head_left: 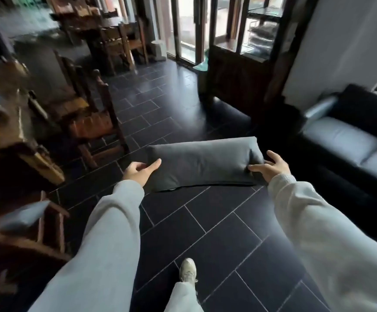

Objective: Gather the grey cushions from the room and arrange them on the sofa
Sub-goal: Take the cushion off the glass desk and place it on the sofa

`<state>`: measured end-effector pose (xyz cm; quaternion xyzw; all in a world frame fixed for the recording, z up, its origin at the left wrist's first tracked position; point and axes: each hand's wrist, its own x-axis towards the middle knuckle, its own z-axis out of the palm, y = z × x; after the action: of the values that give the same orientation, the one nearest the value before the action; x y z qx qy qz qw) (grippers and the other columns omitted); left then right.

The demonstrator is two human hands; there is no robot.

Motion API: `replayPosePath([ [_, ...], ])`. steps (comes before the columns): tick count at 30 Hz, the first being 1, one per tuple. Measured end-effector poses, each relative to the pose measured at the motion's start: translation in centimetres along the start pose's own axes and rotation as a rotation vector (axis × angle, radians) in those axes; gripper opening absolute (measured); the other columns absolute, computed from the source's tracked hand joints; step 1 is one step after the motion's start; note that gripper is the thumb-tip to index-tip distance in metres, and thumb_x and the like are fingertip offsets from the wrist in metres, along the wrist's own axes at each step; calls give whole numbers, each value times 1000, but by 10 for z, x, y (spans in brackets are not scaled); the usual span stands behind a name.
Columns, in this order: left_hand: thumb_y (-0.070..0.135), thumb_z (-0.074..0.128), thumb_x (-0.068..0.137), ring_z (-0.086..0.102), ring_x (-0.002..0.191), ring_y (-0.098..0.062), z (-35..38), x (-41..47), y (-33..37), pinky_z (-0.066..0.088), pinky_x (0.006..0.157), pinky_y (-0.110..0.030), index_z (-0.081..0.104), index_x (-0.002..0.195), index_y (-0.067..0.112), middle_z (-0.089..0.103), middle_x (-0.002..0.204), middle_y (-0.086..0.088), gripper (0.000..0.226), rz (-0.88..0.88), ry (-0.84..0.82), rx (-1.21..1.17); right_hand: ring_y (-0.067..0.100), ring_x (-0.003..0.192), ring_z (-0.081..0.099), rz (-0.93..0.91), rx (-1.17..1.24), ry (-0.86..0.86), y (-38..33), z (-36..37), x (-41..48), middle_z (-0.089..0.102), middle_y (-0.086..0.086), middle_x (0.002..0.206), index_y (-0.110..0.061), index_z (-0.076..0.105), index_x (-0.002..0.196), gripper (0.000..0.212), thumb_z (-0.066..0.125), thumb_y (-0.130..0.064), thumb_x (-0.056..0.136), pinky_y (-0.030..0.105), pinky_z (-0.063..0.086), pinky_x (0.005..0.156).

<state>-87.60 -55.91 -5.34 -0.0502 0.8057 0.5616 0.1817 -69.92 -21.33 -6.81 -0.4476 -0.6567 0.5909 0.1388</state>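
I hold a grey cushion [202, 163] out in front of me, above the dark tiled floor. My left hand [140, 171] grips its left end, thumb on top. My right hand [269, 166] grips its right end, thumb pressing into the fabric. A black leather sofa [349, 140] stands to the right, its seat bare. A second grey cushion [18, 218] rests on a wooden chair at the lower left. Another grey cushion [320, 106] leans against the sofa's far armrest.
Wooden chairs [86, 113] and a table edge [5, 140] line the left side. A dark wooden cabinet [235, 70] stands ahead, beside glass doors. My shoe [188, 271] is on the tiled floor [217, 224] below the cushion.
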Motion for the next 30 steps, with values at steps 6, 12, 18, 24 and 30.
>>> replayPosePath([
  [6, 63, 88, 51, 68, 106, -24, 198, 52, 86, 55, 97, -42, 63, 117, 24, 70, 111, 2, 80, 83, -348, 24, 28, 122, 67, 91, 55, 312, 24, -134, 73, 72, 2, 134, -27, 48, 155, 105, 85, 5, 62, 47, 52, 109],
  [12, 61, 86, 64, 66, 107, -22, 378, 96, 176, 51, 101, -39, 64, 125, 26, 70, 106, 5, 74, 177, -598, 102, 29, 112, 70, 158, 57, 556, 3, -238, 139, 76, 5, 117, -25, 66, 139, 78, 83, -13, 64, 41, 54, 104],
  [18, 53, 86, 70, 69, 99, -21, 515, 116, 235, 55, 93, -36, 65, 119, 24, 73, 105, 0, 60, 260, -779, 168, 21, 102, 60, 169, 134, 763, -8, -315, 185, 69, 7, 117, -25, 68, 121, 40, 81, -36, 85, 40, 52, 99],
  [24, 39, 87, 75, 71, 103, -28, 637, 124, 265, 55, 98, -45, 64, 128, 16, 73, 109, -10, 62, 317, -873, 236, 19, 100, 66, 221, 159, 914, 2, -370, 230, 70, -1, 109, -22, 66, 133, 77, 86, -64, 72, 28, 48, 91],
  [30, 37, 90, 72, 71, 101, -28, 769, 131, 297, 56, 96, -47, 67, 120, 18, 74, 106, -10, 56, 391, -873, 288, 25, 112, 68, 298, 128, 838, 16, -470, 320, 74, 7, 121, -10, 66, 133, 81, 92, -54, 69, 37, 51, 107],
])
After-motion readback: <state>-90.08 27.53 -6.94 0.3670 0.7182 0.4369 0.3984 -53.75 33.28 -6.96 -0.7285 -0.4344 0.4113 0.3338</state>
